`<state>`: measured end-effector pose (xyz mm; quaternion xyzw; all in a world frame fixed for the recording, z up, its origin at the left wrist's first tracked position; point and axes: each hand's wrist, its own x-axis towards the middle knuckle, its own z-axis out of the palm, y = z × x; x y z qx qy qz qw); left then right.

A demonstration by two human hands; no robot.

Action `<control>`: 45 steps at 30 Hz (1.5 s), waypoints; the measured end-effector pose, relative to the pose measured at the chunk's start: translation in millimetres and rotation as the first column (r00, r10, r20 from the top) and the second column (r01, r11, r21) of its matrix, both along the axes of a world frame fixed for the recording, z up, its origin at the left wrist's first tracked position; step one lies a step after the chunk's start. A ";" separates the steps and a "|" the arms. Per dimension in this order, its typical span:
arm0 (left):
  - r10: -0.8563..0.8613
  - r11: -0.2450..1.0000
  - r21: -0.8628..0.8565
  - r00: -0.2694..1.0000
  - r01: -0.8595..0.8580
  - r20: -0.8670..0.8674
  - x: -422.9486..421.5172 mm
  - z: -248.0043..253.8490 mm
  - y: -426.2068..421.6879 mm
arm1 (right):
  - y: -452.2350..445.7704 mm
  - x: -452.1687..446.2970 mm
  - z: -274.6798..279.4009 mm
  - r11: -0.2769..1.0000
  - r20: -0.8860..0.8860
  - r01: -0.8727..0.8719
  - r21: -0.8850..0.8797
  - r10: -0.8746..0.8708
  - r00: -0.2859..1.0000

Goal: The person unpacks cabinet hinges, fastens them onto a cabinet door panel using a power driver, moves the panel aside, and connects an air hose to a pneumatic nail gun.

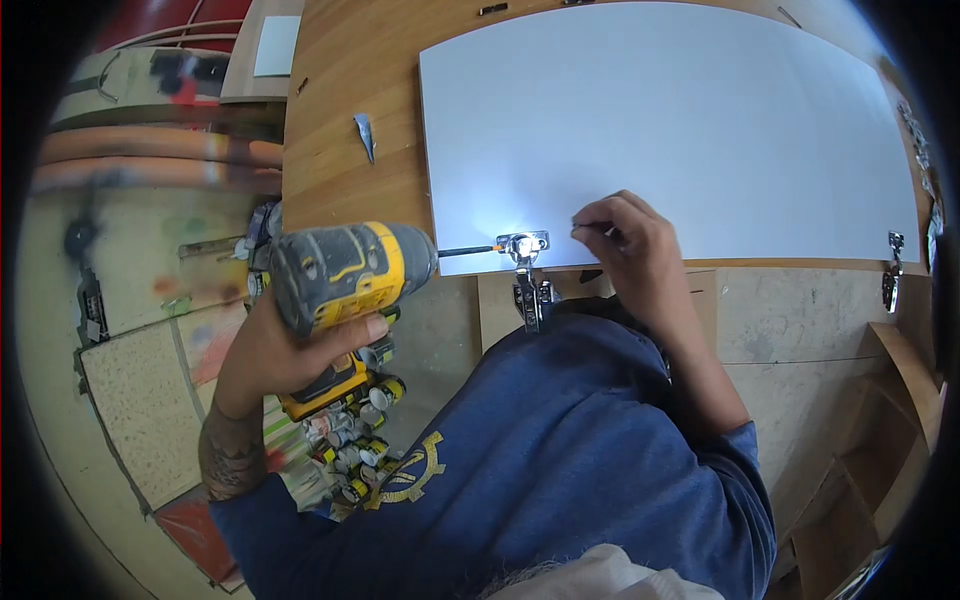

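My left hand (285, 355) is wrapped round the grip of a yellow and black cordless drill (350, 270). Its long dark bit (465, 251) points right, and the tip meets or nearly meets the left side of a metal cabinet hinge (523, 246). Bright light falls on this hinge, whose arm hangs over the near edge of a white panel (660, 130). Just right of it, my right hand (632, 240) is closed in a pinch above the panel. A small dark thing shows at the fingertips, too small to name.
The panel lies on a wooden table (330, 190). At its right end sits a second hinge (893, 270). A torn silvery scrap (365, 137) lies left of the panel. Several small cans (370, 450) stand below left, and a wooden shelf unit (870, 450) is at lower right.
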<state>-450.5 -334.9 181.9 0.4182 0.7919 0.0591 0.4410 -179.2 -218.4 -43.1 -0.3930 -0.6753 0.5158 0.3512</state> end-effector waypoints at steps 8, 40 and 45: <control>0.145 0.967 0.191 0.979 -0.171 0.143 -7.8 -2.1 -41.5 | -4.5 -15.1 -1.5 0.974 0.050 -0.127 0.189 0.119 0.992; -0.104 0.979 0.178 0.994 0.098 0.025 -11.9 -6.6 -10.2 | -3.2 -25.5 -14.2 0.963 0.069 -0.148 0.226 0.136 0.988; -0.358 0.873 0.290 0.919 0.393 -0.166 -4.0 -4.8 1.3 | -4.5 -23.6 -18.4 0.916 0.153 -0.220 0.335 0.178 0.972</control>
